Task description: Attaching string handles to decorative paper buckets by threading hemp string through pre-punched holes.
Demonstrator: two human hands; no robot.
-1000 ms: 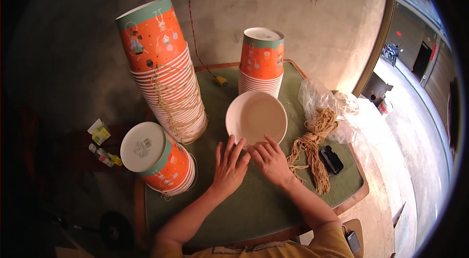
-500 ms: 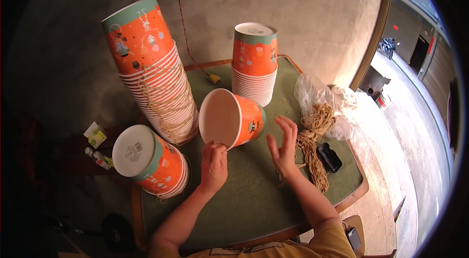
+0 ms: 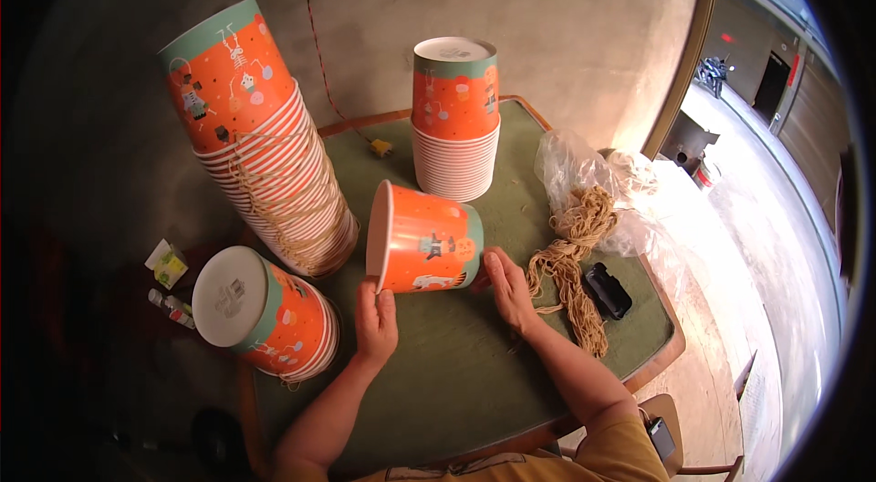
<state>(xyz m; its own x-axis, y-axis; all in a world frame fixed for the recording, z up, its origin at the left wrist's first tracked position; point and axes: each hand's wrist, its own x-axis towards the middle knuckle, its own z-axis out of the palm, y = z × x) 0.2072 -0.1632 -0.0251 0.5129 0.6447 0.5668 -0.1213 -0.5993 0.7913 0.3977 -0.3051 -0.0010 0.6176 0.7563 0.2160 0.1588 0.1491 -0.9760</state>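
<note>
An orange paper bucket (image 3: 429, 243) with a green band at its base lies on its side in the air, mouth to the left. My left hand (image 3: 375, 322) pinches the rim at its lower edge. Against the green base rests my right hand (image 3: 513, 292), fingers bent, some of them hidden. Behind it, a stack of nested paper buckets (image 3: 456, 153) stands upside down. On the left leans a taller stack (image 3: 274, 172) wound with twine, and nearer me is a shorter tied stack (image 3: 290, 322).
The green table (image 3: 438, 382) has a wooden edge. On its right lie a bundle of tan twine (image 3: 570, 272), a black plastic case (image 3: 607, 290) and a clear plastic bag (image 3: 575, 167). A yellow plug (image 3: 380, 148) is near the wall. A small carton (image 3: 167, 263) and bottle (image 3: 172, 307) are at the left.
The bucket has turned so that its printed side faces me more and its mouth points left. My right hand has moved left from apart to the bucket's base. The whole view has shifted slightly.
</note>
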